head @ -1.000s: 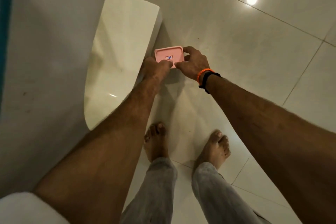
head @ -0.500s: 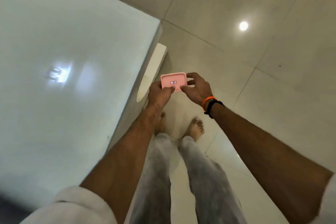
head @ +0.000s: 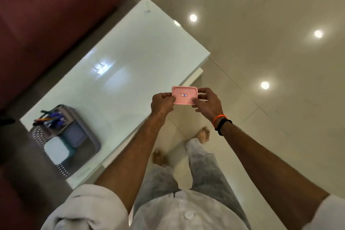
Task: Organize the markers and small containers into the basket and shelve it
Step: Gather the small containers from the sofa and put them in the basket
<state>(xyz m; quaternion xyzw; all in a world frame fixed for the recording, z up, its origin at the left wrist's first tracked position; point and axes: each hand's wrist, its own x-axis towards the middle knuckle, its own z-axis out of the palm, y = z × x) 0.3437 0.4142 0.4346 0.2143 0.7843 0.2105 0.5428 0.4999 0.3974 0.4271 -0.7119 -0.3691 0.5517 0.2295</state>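
Note:
I hold a small pink container (head: 184, 95) with a little label on its lid, gripped at both ends. My left hand (head: 162, 103) pinches its left end and my right hand (head: 207, 101) its right end, over the near edge of the white table (head: 130, 52). A grey perforated basket (head: 84, 132) stands on the table's left end. In it lie several markers (head: 53, 118), a white container (head: 55, 150) and a bluish container (head: 74, 133).
A dark red sofa (head: 46, 15) runs behind the table at the upper left. The glossy tiled floor (head: 261, 61) stretches to the right. My bare feet and grey trousers (head: 197, 162) are below the hands, beside the table's edge.
My view has swung up and left, bringing the table top, the basket and the sofa into sight. Both hands keep hold of the pink container and have raised it.

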